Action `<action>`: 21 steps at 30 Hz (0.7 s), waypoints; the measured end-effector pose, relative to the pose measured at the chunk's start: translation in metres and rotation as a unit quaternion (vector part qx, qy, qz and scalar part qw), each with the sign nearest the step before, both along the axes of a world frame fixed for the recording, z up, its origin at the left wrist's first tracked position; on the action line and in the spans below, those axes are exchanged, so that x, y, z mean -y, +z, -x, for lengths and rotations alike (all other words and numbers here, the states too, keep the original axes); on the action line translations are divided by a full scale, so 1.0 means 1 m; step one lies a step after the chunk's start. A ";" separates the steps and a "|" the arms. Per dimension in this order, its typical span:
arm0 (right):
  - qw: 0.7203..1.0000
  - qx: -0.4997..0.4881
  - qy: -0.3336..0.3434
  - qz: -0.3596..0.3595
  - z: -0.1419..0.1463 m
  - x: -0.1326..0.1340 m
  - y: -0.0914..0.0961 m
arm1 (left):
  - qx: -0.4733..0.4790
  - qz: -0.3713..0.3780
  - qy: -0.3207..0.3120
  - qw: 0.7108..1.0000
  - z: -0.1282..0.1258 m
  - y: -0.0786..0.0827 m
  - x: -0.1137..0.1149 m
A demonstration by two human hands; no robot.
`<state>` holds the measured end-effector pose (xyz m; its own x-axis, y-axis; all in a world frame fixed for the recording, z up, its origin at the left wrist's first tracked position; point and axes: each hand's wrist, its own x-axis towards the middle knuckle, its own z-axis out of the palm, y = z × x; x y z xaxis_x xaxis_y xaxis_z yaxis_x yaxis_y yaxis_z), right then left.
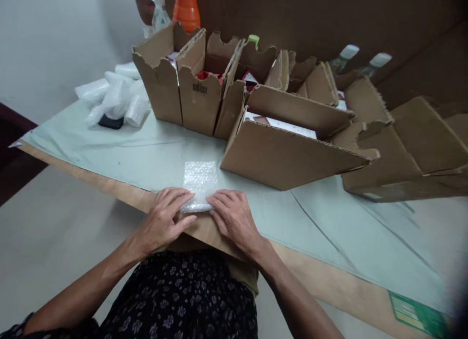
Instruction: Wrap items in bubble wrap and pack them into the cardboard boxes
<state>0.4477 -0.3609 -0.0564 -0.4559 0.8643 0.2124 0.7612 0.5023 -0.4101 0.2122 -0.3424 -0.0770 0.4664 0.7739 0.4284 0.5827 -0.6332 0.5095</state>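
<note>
A small sheet of clear bubble wrap [200, 178] lies flat near the table's front edge, its near end thicker, like a fold or roll. My left hand [168, 214] grips its left near corner between fingers and thumb. On the opposite side, my right hand [232, 214] has its fingertips on the right near corner, thumb tucked below. Whether anything is wrapped inside the near end cannot be made out.
Open cardboard bins [199, 105] holding small boxes line the back; a wider cardboard bin [292, 153] stands closer. Bubble-wrapped bundles [120, 95] sit on a dark object [110, 122] at left. Behind are an orange bottle [186, 9] and white-capped bottles [378, 62].
</note>
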 end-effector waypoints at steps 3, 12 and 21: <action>0.998 -0.048 0.001 0.040 -0.003 0.006 0.006 | 0.017 0.033 -0.021 0.999 0.004 0.002 0.006; 0.997 0.070 0.001 -0.044 0.004 -0.003 -0.001 | -0.010 0.009 0.114 0.993 -0.006 -0.005 -0.024; 0.993 -0.109 -0.031 -0.010 0.006 0.000 0.008 | 0.370 0.436 0.156 0.806 -0.010 0.014 0.019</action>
<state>0.4419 -0.3611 -0.0481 -0.3437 0.8834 0.3185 0.6844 0.4679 -0.5592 0.2223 -0.3612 -0.0628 0.0572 0.9612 -0.2698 -0.0228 0.2715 0.9622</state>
